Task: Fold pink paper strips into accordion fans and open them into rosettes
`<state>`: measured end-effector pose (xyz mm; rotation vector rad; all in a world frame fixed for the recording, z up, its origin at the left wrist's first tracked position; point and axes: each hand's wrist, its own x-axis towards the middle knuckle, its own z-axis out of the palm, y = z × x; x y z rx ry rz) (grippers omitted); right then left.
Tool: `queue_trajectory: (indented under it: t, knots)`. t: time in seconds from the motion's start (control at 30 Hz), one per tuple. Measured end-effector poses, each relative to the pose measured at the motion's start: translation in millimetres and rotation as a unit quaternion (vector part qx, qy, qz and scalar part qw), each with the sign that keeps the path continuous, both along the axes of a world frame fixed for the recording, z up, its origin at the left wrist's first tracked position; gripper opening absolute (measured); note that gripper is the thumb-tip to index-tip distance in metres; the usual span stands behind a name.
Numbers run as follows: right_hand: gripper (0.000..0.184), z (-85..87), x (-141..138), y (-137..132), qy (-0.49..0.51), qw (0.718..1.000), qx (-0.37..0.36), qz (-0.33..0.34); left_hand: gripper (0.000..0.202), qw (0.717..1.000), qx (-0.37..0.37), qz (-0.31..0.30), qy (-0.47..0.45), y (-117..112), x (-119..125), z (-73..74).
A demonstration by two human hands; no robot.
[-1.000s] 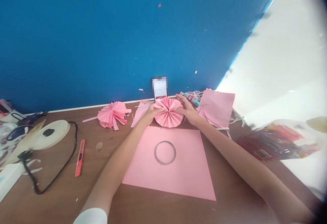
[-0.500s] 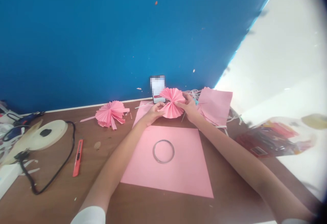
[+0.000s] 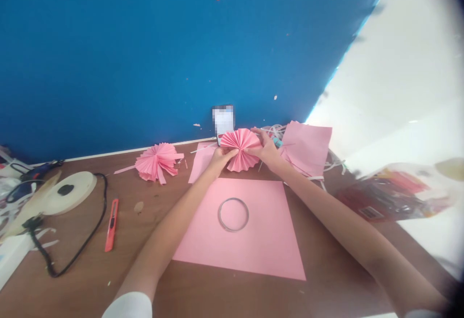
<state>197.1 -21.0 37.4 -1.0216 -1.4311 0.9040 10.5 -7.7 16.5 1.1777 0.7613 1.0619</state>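
Between my two hands is a pleated pink paper rosette [image 3: 241, 140], fanned out nearly to a full circle and raised above the table. My left hand [image 3: 220, 158] grips its lower left side, with the thumb near the centre. On the right side, my right hand [image 3: 267, 149] holds it, fingers behind and thumb near the middle. Below them a flat pink paper sheet [image 3: 203, 236] lies on the table, and a coil of thin grey wire [image 3: 234, 215] rests on it. A second pleated pink rosette [image 3: 157, 162] with loose strips lies to the left.
A phone [image 3: 224, 119] leans against the blue wall behind the rosette. Pink sheets [image 3: 308, 146] are stacked at right, near a clear plastic package [image 3: 380, 195]. Toward the left lie a red cutter knife [image 3: 111, 225], a black cable [image 3: 81, 245] and a cream-coloured roll [image 3: 78, 190].
The rosette has shifted slightly left and down in the view. My left thumb has moved in toward its centre, and my right fingers have spread along its upper edge.
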Motion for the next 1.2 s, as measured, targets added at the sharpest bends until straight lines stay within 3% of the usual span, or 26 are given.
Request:
queue_trajectory:
  t: [0.27, 0.6, 1.1, 1.2]
  knots:
    - [0.069, 3.2, 0, -4, -0.057, 0.998, -0.015, 0.025, 0.041, 1.000, -0.002, 0.021, 0.017, -2, 2, -0.8]
    - [0.062, 5.4, -5, -7, -0.075, 0.997, -0.024, -0.025, 0.048, 1.000, -0.008, 0.013, -0.019, -6, 4, 4.6]
    - [0.060, 1.5, -1, -5, 0.030, 0.996, -0.084, 0.010, 0.037, 0.998, -0.050, -0.013, -0.044, 0, -8, 2.0]
    - [0.063, 1.2, 3, -2, 0.028, 0.995, -0.093, -0.020, 0.040, 0.998, -0.047, -0.034, -0.026, -1, -7, 3.7]
